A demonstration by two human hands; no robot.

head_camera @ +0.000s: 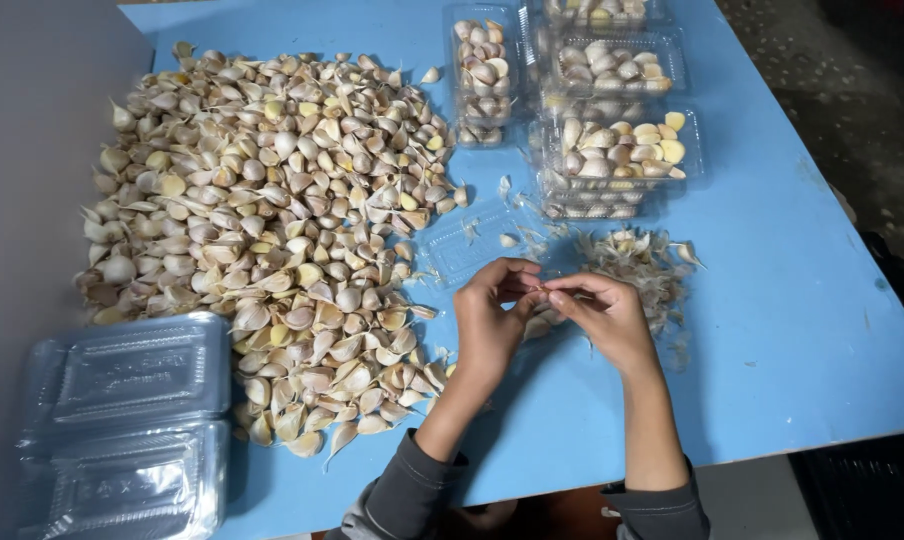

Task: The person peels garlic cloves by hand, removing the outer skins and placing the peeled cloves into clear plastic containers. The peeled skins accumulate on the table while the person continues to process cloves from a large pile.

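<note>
Head view: one clove (538, 291) is pinched between left hand (492, 318) and right hand (604, 315). Several trays (688, 150) are filled; a large clove pile (272, 220) remains unpeeled on the desk (792, 300).

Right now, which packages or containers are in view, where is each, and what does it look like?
Filled clamshell boxes: far right of the blue table, clear plastic, rectangular, grouped, holding garlic cloves.
Open clamshell box: just beyond the hands, clear, nearly empty.
Stack of empty clamshell boxes: near left, clear, closed, blurred.
No labels, signs or screens show.
</note>
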